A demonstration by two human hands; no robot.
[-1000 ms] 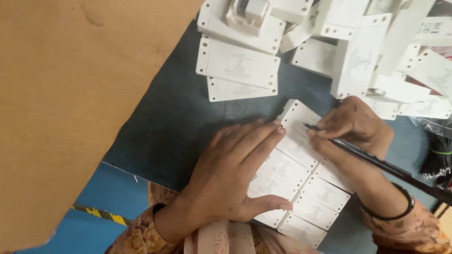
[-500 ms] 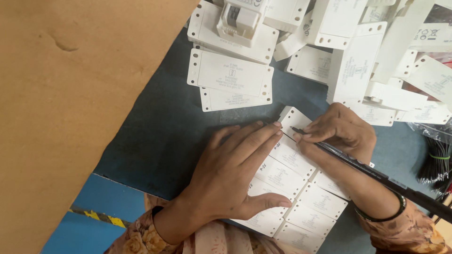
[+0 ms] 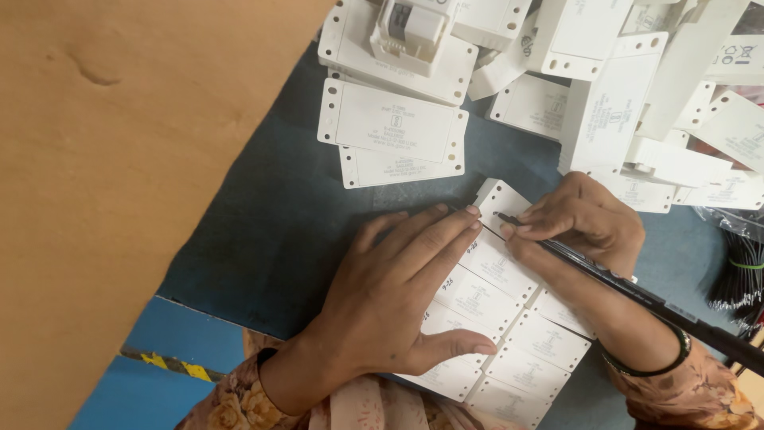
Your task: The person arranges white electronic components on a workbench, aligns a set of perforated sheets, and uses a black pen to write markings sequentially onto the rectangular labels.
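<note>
My left hand (image 3: pixel 390 295) lies flat, fingers spread, on a double row of white plastic plates (image 3: pixel 509 334) laid edge to edge on a dark blue-grey mat (image 3: pixel 294 231). My right hand (image 3: pixel 585 219) grips a long black pen (image 3: pixel 637 295). The pen's tip touches the farthest plate of the row (image 3: pixel 500 197), just beyond my left fingertips. Small dark handwritten marks show on the left edges of some plates. A dark bangle sits on my right wrist.
A heap of white plastic housings and cover plates (image 3: pixel 557 80) fills the far side of the mat. A large brown cardboard sheet (image 3: pixel 119 159) covers the left. A bundle of black cables (image 3: pixel 736 279) lies at the right edge. Blue surface with a yellow-black stripe (image 3: pixel 159 362) shows at the bottom left.
The view has shifted slightly. My hands have stayed on the row of plates, and the pen tip has kept to the farthest plate with only small movement.
</note>
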